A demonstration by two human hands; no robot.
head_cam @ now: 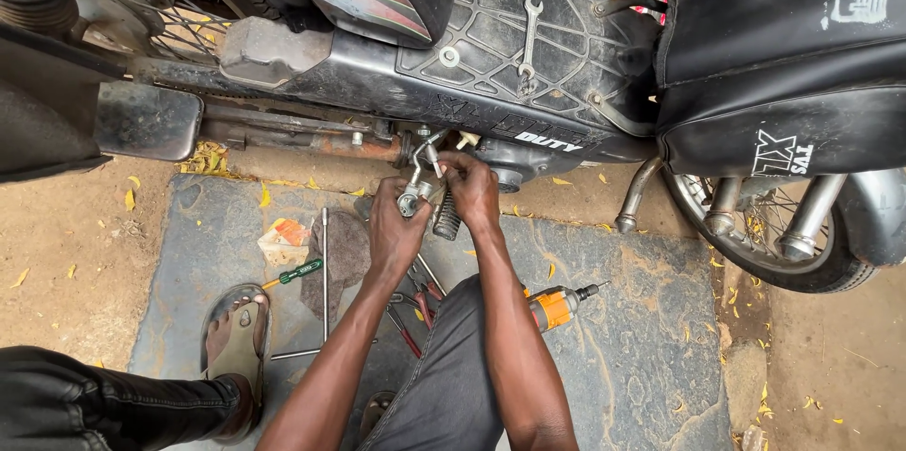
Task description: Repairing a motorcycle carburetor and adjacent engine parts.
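I look down at a black motorbike [528,45] standing over a grey stone slab [642,338]. My left hand [394,229] grips a small metal carburettor [411,198] just below the bike's body. Beside it, my right hand [472,189] pinches a thin cable or tube [427,151] that runs up from the carburettor into the engine area. Both hands are close together, almost touching. A black ribbed footrest [444,219] shows between them.
A spanner [528,41] lies on the bike's footboard. On the slab lie a green-handled screwdriver [294,273], a long metal rod [325,262], red-handled pliers [412,305], an orange power tool [557,306] and a rag [283,242]. My sandalled foot [236,333] rests at the left.
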